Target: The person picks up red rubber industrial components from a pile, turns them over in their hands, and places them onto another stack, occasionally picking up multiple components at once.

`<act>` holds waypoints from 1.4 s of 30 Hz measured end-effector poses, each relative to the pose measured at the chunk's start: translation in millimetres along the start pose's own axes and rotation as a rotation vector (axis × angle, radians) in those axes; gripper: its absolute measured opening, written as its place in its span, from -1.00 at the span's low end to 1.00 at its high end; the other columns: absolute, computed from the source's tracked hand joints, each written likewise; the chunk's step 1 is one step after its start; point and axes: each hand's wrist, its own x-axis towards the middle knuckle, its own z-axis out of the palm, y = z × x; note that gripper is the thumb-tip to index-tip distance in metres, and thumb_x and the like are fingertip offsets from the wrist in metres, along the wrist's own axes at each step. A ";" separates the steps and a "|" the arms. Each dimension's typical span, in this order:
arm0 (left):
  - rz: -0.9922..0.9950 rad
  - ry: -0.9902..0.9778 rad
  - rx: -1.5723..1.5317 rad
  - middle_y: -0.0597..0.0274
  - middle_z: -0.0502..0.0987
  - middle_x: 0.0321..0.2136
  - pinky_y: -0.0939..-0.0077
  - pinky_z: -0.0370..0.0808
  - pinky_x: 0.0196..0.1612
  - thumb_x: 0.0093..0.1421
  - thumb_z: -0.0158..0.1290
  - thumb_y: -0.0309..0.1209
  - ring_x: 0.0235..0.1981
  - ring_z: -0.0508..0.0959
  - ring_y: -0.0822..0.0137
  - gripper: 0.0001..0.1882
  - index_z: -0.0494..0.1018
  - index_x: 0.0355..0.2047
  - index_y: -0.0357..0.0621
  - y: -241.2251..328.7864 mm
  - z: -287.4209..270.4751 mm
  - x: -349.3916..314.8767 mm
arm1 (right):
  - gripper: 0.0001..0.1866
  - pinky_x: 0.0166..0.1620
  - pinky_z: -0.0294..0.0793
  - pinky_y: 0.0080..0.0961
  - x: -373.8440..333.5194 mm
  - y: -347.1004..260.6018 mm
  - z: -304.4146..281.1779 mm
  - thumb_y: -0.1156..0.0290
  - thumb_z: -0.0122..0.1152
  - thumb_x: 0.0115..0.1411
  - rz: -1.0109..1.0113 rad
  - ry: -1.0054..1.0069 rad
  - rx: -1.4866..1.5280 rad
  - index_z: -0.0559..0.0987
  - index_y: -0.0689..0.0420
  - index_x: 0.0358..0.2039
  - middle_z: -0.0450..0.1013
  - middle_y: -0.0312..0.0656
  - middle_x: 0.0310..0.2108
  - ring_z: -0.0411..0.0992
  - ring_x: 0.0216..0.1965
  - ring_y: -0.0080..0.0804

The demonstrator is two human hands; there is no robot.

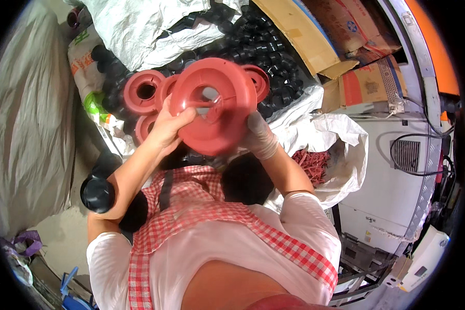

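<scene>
Up in front of my chest is a large red round plastic part, disc-shaped with a wide rim and a hole in the middle. My left hand is bare and closed on its left edge, the thumb lying over the face. On the lower right edge my right hand, in a pale glove, grips the same part; its fingers are mostly hidden behind. Similar red ringed parts lie beyond, one at the left and one at the right, with others partly covered between them. They rest on a heap of small black plastic pieces.
A white woven sack holding red strips stands to my right, beside a pale metal cabinet. Cardboard boxes are at the far right. A big grey-white sack fills the left side. White sheeting covers part of the heap.
</scene>
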 end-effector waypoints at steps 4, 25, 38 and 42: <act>-0.066 0.280 0.075 0.12 0.36 0.06 0.12 0.47 0.07 0.09 0.23 -0.50 0.07 0.43 0.19 -0.15 -0.02 0.29 0.01 -4.4 -4.7 -2.0 | -0.09 0.04 0.38 -0.42 -2.5 21.5 -22.6 -0.23 0.32 -0.02 -0.016 0.160 -0.032 0.29 0.19 0.14 0.34 -0.23 0.01 0.34 0.01 -0.43; 0.330 0.276 1.302 -0.20 -0.01 0.30 0.14 0.08 0.30 -0.01 0.31 -0.26 0.33 0.05 -0.02 0.09 -0.19 0.34 -0.18 -9.3 -33.2 33.6 | -0.68 0.05 0.31 -0.10 118.8 54.1 -273.2 0.39 0.02 0.15 0.164 0.035 -2.171 0.52 -0.10 -0.06 0.43 -0.08 -0.03 0.43 -0.07 -0.03; 0.258 0.202 1.136 -0.16 0.23 0.20 0.13 0.33 0.15 0.09 0.22 -0.31 0.21 0.29 0.02 -0.10 -0.07 0.31 -0.17 -0.4 -14.9 20.2 | -0.75 -0.05 0.45 -0.18 89.3 75.8 -279.3 0.42 0.02 0.14 0.271 0.097 -2.070 0.55 0.07 -0.18 0.51 0.01 -0.17 0.48 -0.13 -0.05; 0.241 0.186 1.094 -0.17 0.27 0.17 0.14 0.36 0.12 0.09 0.21 -0.35 0.18 0.33 -0.01 -0.11 -0.07 0.31 -0.16 1.4 -9.0 23.9 | -0.71 0.02 0.41 -0.22 82.1 119.0 -319.3 0.36 -0.06 0.19 0.081 0.528 -2.144 0.51 0.10 -0.11 0.47 0.04 -0.07 0.43 0.00 -0.04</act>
